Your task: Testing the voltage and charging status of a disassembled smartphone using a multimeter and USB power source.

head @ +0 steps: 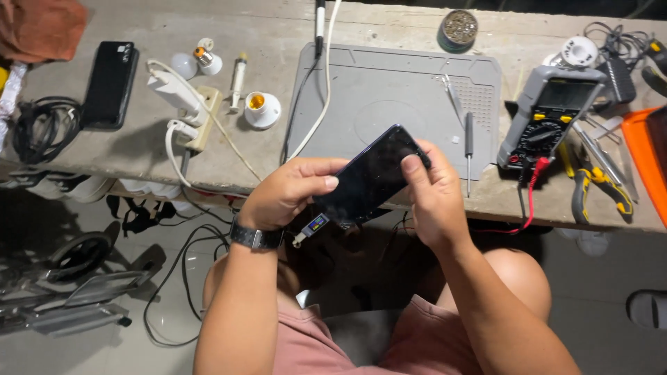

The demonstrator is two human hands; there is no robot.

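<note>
Above the grey mat (389, 90), both hands grip a glossy dark phone (368, 177).

Before me, a rough pale counter (389, 28) spans the upper frame, its worn front edge running from left to right. Beneath it, in the lower frame, lies my shadowed grey floor (604, 326). Folded metal wheeled frame (69, 292) at lower left. Light falls from above; lower areas stay dim.

A worn wooden workbench (278, 28) is being used as the support. A grey work mat (389, 90), a multimeter (549, 114), a power strip (191, 111), a black phone (110, 83), pliers (601, 184) and what may be a solder tin (457, 29) are being carried directly on it.
</note>
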